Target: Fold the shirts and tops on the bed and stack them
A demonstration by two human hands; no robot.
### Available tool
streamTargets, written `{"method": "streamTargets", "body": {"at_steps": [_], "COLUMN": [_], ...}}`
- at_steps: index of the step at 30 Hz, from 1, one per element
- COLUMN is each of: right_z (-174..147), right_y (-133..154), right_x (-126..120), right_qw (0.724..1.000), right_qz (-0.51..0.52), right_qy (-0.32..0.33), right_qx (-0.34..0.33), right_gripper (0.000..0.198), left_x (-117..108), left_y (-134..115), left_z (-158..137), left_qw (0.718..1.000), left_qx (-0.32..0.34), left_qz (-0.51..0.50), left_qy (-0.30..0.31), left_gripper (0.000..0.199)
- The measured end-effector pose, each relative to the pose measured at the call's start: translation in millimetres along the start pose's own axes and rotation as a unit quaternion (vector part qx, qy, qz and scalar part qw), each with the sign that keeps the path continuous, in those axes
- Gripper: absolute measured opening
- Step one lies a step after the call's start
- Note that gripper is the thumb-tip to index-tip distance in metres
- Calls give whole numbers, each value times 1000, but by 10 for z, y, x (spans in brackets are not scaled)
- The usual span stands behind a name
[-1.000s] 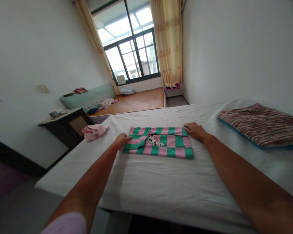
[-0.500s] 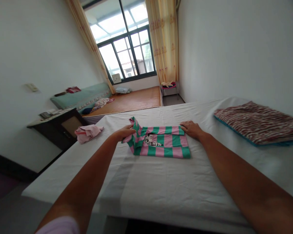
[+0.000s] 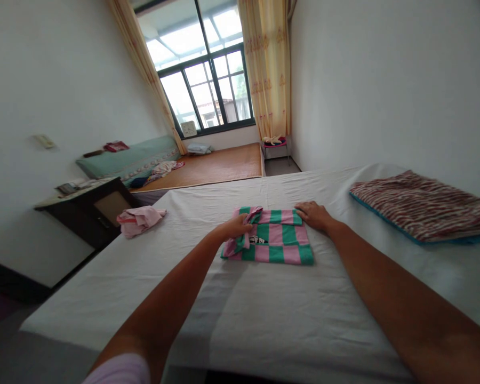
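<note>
Left hand (image 3: 236,226) moved right; left end of striped cloth (image 3: 280,234) folded inward, partly covering print (image 3: 260,240).

Sheet (image 3: 288,320), near edge: open strip up to checked cloth (image 3: 280,253), flanked by left forearm (image 3: 172,298), right forearm (image 3: 392,298). Far edge: open band behind. Left edge: pink cloth (image 3: 141,220) obstructs far corner. Right edge: brown-striped cloth (image 3: 424,205) blocks; gap between it and right hand (image 3: 314,215) open

A short, pale lilac sleeve (image 3: 120,369) ends above the bare left forearm (image 3: 172,288).
</note>
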State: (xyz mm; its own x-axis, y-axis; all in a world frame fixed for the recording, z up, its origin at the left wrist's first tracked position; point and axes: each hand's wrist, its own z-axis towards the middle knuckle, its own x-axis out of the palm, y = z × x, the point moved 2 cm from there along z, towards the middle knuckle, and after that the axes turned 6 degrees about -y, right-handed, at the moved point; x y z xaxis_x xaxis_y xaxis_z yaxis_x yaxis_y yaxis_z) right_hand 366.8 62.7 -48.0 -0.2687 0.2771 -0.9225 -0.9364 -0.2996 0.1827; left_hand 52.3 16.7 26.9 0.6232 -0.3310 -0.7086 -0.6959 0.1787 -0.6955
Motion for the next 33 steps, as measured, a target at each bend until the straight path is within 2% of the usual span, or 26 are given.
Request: {"method": "streamTargets", "body": {"at_steps": [2, 3, 5, 6, 8, 11, 13, 17, 22, 25, 27, 29, 31, 33], "right_z": [-5, -6, -7, -6, -2, 3, 3, -11, -24, 10, 45, 66, 58, 28], "right_y": [6, 9, 10, 9, 7, 11, 24, 54, 67, 211, 433, 724, 1002, 1184], "right_x": [-5, -7, -6, -4, 0, -3, -12, -34, -61, -153, -238, -288, -264, -165], "right_qw": [1000, 1000, 1000, 1000, 1000, 1000, 1000, 1000, 1000, 999, 997, 991, 982, 973], "right_qz": [0, -1, -1, -1, 0, -3, -8, -13, -18, -22, -7, 26, 62, 81], "right_qy": [2, 4, 6, 6, 4, 2, 3, 3, 3, -30, -68, -89, -75, -34], "right_qx": [0, 0, 2, 2, 1, 0, -1, -3, 1, -1, -33, -92, -161, -214], "right_gripper": [46, 46, 45, 44, 44, 44, 44, 44, 43, 43, 44, 47, 49, 50], "left_x": [23, 17, -36, -74, -128, -71, 53, 306, 420, 415, 398, 372, 335, 294], "left_y": [-14, -4, 56, 102, 196, 272, 282, 248, 172, 129, 101, 75, 54, 35], "left_z": [-30, -36, -26, -16, 4, 12, 5, -10, -64, -160, -243, -315, -361, -374], "left_qw": [994, 987, 981, 983, 984, 954, 935, 921, 909, 910, 909, 907, 904, 905], "left_qx": [-11, -10, 8, 21, 55, 138, 175, 179, 254, 289, 310, 338, 366, 383], "left_qz": [-107, -156, -189, -162, -37, 178, 256, 322, 317, 292, 275, 252, 219, 180], "left_qy": [36, 33, -33, -80, -163, -198, -174, -131, -89, -56, -35, -9, 19, 37], "left_gripper": [60, 64, 61, 55, 40, 35, 42, 50, 46, 44, 44, 48, 49, 43]}}
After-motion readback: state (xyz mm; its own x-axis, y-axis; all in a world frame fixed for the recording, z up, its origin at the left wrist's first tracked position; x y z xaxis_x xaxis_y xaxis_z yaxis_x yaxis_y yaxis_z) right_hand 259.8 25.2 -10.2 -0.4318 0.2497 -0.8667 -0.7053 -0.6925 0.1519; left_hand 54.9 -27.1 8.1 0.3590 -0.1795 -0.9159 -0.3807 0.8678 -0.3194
